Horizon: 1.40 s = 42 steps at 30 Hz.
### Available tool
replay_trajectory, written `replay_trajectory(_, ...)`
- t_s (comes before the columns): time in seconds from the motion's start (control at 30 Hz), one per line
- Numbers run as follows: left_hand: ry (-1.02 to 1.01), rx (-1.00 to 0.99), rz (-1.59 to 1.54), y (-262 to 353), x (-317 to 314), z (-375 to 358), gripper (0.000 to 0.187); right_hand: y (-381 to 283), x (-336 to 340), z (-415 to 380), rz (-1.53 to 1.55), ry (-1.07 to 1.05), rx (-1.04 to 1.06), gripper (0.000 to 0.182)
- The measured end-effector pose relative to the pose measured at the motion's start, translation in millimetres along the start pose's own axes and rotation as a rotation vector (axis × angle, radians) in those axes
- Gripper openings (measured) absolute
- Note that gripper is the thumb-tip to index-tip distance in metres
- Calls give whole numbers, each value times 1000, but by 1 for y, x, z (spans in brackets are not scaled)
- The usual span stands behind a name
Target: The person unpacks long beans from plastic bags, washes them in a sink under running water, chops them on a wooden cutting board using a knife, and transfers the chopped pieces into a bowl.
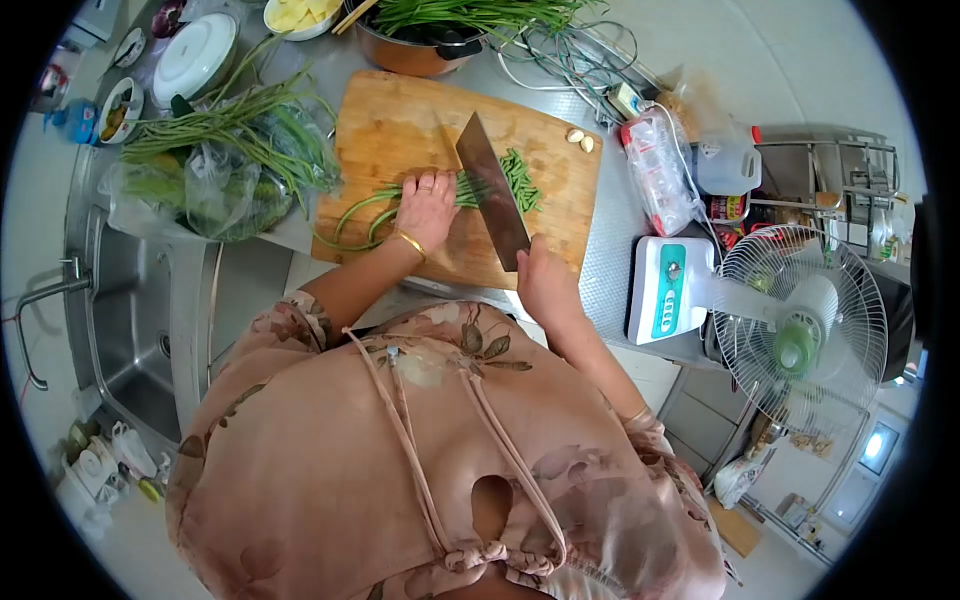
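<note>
My left hand [428, 207], with a ring and a gold bracelet, presses down on a bunch of long green beans [362, 213] on the wooden cutting board [385, 115]. Its fingers are curled over the beans, close to the blade. My right hand [548, 285] is wrapped round the handle of a cleaver [490, 190]. The broad blade stands across the beans, its lower edge hidden. Short cut bean pieces [524, 182] lie in a pile just right of the blade. Garlic cloves [580, 139] rest near the board's upper right corner.
Left of the board lie plastic-bagged vegetables [225, 190] and more long beans [215, 130]. A pot [405, 52] with greens stands behind the board. At right are a white fan [800, 325] and tangled cables [575, 70]. The sink [135, 310] is at far left.
</note>
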State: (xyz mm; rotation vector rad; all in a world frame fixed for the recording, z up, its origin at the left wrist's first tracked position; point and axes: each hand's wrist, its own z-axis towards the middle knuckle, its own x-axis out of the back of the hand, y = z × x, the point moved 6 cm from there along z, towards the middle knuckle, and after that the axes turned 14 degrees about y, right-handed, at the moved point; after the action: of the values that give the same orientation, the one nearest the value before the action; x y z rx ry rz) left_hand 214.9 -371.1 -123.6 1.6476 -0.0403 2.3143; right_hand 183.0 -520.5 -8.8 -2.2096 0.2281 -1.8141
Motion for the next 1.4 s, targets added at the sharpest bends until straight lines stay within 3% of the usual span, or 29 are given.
replay_trajectory(0.17,94,-39,-15,0,-1,1,51,-9,-15,25,-66,92,34,21)
replay_trajectory(0.27,48,-32,8,0,2,2,53,-1,-35,28,-9,150,16,21)
replay_trajectory(0.57,-54,187,-97,-22,28,-3,84,-5,9,-9,97,163,11,20)
replay_trajectory(0.9,-29,-6,11,-15,2,-15,51,-8,-13,11,32,31,67,21)
replay_trajectory(1.17,-42,29,-13,-16,2,-14,53,-4,-47,21,85,188,31,21)
replay_trajectory(1.3,-12,98,-80,-16,21,-4,60,-2,-20,6,167,272,64,21)
replay_trajectory(1.4,-40,178,-50,-23,40,-8,65,-10,2,-9,149,176,72,20)
